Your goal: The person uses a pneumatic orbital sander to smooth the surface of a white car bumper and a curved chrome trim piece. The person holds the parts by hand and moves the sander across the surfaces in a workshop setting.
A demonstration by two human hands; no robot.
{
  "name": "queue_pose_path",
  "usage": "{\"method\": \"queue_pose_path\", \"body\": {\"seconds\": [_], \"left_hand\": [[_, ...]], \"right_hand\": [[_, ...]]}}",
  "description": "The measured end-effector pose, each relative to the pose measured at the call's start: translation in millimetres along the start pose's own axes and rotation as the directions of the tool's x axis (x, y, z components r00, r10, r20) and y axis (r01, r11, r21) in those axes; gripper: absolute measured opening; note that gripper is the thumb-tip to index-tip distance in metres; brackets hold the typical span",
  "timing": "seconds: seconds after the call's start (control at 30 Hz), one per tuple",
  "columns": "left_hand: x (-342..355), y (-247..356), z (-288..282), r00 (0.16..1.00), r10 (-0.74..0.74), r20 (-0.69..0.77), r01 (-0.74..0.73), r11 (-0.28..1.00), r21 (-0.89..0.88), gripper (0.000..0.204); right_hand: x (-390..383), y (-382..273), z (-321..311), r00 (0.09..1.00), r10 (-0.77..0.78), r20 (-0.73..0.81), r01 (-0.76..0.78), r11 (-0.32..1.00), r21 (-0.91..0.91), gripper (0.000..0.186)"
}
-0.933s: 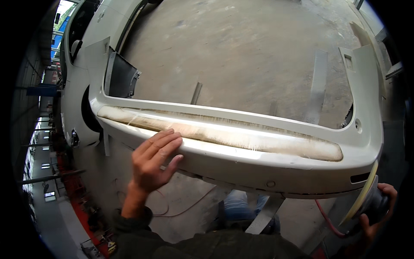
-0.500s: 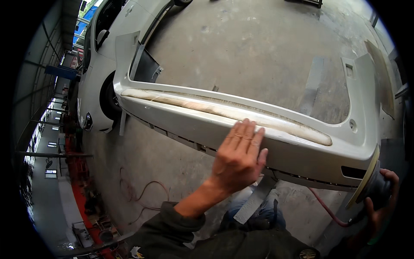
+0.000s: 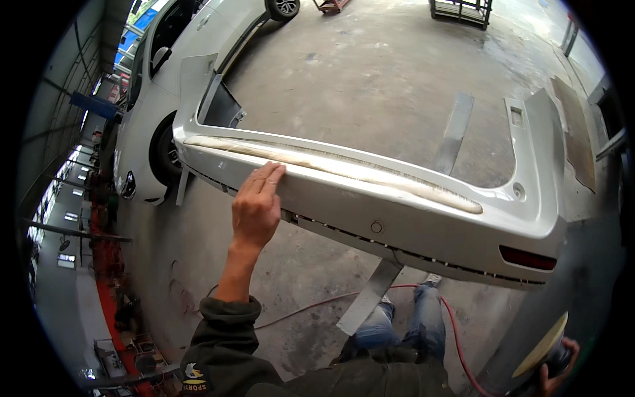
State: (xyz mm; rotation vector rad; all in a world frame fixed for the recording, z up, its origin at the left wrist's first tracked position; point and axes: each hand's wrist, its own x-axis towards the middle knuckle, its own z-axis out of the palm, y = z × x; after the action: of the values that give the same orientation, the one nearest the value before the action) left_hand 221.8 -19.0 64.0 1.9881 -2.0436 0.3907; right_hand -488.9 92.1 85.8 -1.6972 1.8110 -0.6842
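A pale car bumper (image 3: 344, 215) lies across the middle of the view, with a long worn strip (image 3: 317, 164) along its upper face. My left hand (image 3: 256, 205) rests on the front edge of the bumper, left of centre. Its fingers are stretched out over the edge, just below the strip, and it holds nothing. At the lower right, apart from the bumper, my right hand (image 3: 561, 369) grips a round disc sander (image 3: 539, 347) with a pale yellowish pad. Part of that hand is lost in the dark rim.
Grey metal support legs (image 3: 370, 301) show under and behind the bumper. A red hose (image 3: 456, 331) runs across the floor past my legs. To the left stands a white car (image 3: 142, 126). A metal rack (image 3: 461, 12) is at the far right.
My left hand has slid leftward along the bumper edge. My right hand and the sander have dropped away from the bumper's right end, uncovering a dark red reflector.
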Motion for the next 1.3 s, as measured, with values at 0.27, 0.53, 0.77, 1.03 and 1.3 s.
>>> {"method": "queue_pose_path", "body": {"seconds": [0.27,0.53,0.77,1.03,1.3], "left_hand": [[17,84,34,0.987,-0.162,-0.014,0.162,0.978,0.132,0.057],[17,161,19,0.953,-0.289,0.090,0.266,0.942,0.205,0.051],[20,205,15,0.953,-0.284,0.108,0.273,0.956,0.108,0.050],[-9,208,29,0.979,-0.198,0.055,0.194,0.979,0.067,0.054],[-19,199,39,0.995,-0.094,-0.020,0.096,0.989,0.114,0.054]], "right_hand": [[5,190,23,0.978,0.142,-0.154,-0.094,0.955,0.281,0.058],[46,300,89,0.976,0.202,0.075,-0.216,0.913,0.347,0.055],[42,344,135,0.964,0.231,0.129,-0.262,0.902,0.344,0.053],[26,328,174,0.939,0.293,0.181,-0.334,0.902,0.274,0.050],[0,373,189,0.917,0.362,0.170,-0.394,0.891,0.228,0.047]]}}
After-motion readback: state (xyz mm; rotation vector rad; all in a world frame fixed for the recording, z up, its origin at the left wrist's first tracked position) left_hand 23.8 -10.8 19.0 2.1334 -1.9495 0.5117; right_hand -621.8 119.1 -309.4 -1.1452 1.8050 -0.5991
